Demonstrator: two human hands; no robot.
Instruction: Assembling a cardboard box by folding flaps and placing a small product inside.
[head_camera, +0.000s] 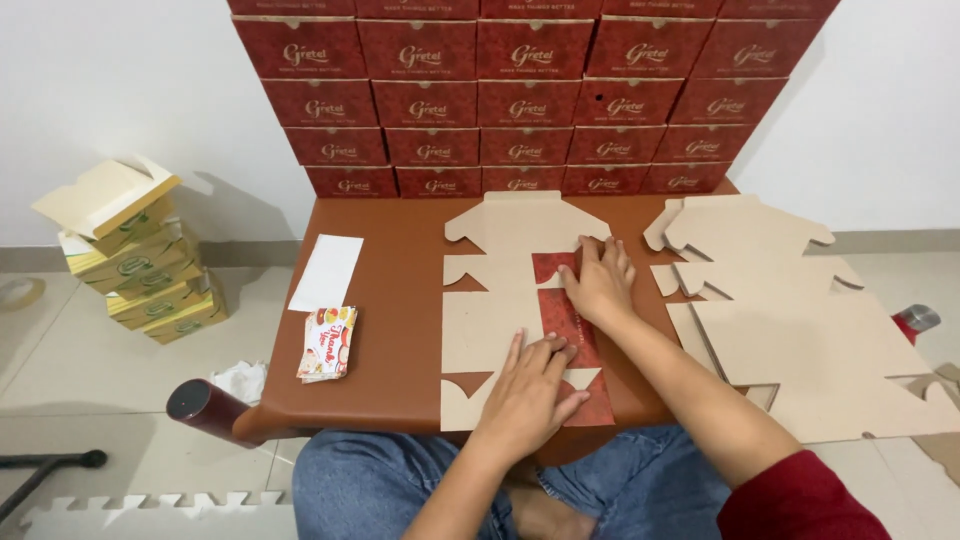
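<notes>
I see both hands flat on a cardboard box blank (500, 320) lying on the brown table (400, 300). Left hand (530, 390) presses its folded red flap (570, 330) down, fingers spread; right hand (600, 280) presses farther up, fingers together. More blanks (790, 320) lie just right.

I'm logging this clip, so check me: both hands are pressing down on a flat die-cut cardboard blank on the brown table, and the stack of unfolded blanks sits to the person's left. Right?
Not quite. The head view shows the stack of unfolded blanks on the person's right. Both the left hand and right hand do press on the flat blank on the brown table.
</notes>
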